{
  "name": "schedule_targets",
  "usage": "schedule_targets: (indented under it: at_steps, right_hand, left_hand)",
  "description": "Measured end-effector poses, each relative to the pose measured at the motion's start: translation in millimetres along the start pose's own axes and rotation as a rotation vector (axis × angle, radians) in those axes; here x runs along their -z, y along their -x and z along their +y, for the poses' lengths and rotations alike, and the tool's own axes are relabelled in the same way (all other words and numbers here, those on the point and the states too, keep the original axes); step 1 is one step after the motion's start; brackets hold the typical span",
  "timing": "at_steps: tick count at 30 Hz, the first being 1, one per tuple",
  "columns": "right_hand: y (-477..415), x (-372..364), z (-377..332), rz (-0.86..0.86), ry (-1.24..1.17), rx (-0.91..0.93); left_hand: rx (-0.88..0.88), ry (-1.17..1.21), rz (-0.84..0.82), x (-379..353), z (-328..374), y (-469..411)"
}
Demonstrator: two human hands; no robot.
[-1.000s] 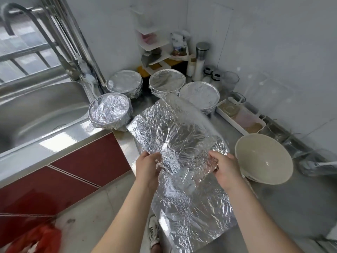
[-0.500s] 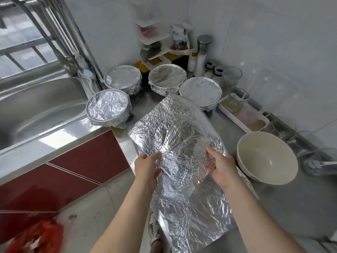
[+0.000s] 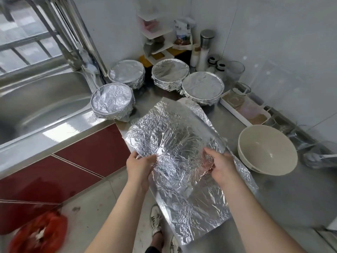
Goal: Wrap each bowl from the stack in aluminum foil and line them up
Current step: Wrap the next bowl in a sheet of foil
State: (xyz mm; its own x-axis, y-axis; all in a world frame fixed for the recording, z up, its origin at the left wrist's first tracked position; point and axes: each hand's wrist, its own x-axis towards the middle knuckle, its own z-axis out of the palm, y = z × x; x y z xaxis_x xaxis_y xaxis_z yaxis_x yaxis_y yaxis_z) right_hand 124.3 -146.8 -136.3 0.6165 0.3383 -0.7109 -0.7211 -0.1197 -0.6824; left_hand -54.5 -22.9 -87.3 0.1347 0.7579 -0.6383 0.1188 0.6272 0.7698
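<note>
My forearms reach forward; left hand point(image 3: 140, 167) and right hand point(image 3: 221, 166) pinch the crinkled foil sheet point(image 3: 175, 141) near its middle, fingers curled, over the worktop point(image 3: 282, 194) edge. Right of the foil sheet stands a bare bowl point(image 3: 266, 148); beyond the sheet, four wrapped bowls point(image 3: 202, 86).

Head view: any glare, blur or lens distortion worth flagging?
In the head view, glare whitens the steel counter edge by the sink; the foil sheet glints yet its creases are legible; the window frame leans from the wide lens; the red object at bottom left is smeared.

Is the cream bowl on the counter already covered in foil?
No: the cream bowl sits open and bare while both hands hold the foil sheet.
</note>
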Motion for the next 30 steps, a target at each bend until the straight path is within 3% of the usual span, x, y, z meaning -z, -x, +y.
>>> schedule_targets:
  at_steps: [2,5,8,10,13,15,18,21,25,27,30]
  right_hand:
    - [-0.1,0.9,-0.7,0.028,0.026,0.023]
    - [11.4,-1.1,-9.9,0.206,0.190,0.137]
    - [25.3,-0.3,-20.8,0.414,0.489,0.365]
    - [40.7,-5.2,-23.9,0.428,0.746,0.526]
    - [48.7,-16.0,-20.8,0.267,1.055,0.785]
    - [48.5,-25.6,-17.5,0.040,1.262,0.898]
    - [43.5,-31.7,-5.2,-0.235,1.640,0.872]
    - [37.5,-31.0,-1.5,-0.325,1.784,0.904]
    - [28.0,-21.0,-4.3,-0.374,1.798,0.963]
    - [30.1,-15.1,-5.5,-0.398,1.760,1.152]
    - [26.6,-6.3,-2.9,-0.407,1.630,1.578]
  left_hand:
    - [0.000,-0.008,0.002,2.9,2.0,0.7]
    - [0.008,-0.051,-0.006,6.5,0.9,1.6]
    - [0.003,-0.121,0.011,9.4,0.8,2.1]
    - [-0.102,-0.235,0.115,12.4,0.6,1.9]
    - [-0.609,-0.631,0.224,10.0,-0.5,6.6]
    - [-0.939,-0.872,0.000,0.0,-0.3,10.1]
    - [-1.224,-1.182,-0.367,-8.4,-14.2,2.2]
    - [-1.229,-1.324,-0.362,-2.9,-32.2,-10.1]
    - [-1.198,-1.365,-0.393,4.6,-35.9,-16.0]
    - [-1.206,-1.333,-0.419,6.0,-32.6,-15.8]
    - [-1.275,-1.259,-0.388,9.7,-33.3,-14.6]
